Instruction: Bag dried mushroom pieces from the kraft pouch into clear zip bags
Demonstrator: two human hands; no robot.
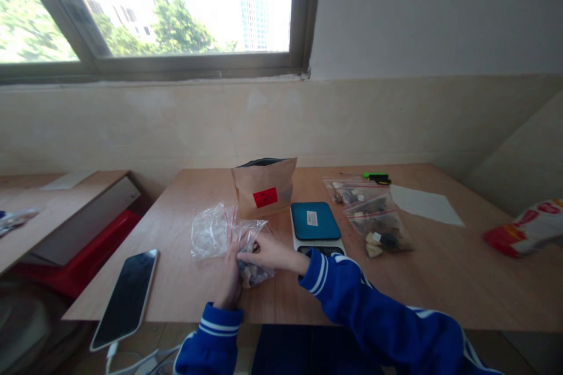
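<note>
Near the front edge of the table, my left hand (229, 275) is closed around the side of a clear zip bag (257, 277) that has dark and pale pieces in its bottom. My right hand (273, 253) comes in from the right, its fingers curled together at the mouth of this bag. Something small and dark shows by those fingertips, too small to name. Flat clear zip bags (212, 233) lie just left of my hands. Behind them stands a brown paper pouch (264, 184) with a red label, its top open.
A kitchen scale (315, 221) with a blue plate sits right of the pouch. Filled zip bags (378, 225), a white sheet (426, 205), green and black pens (377, 177) and a red-white package (523, 228) lie rightward. A plugged-in phone (127, 299) overhangs the left front edge.
</note>
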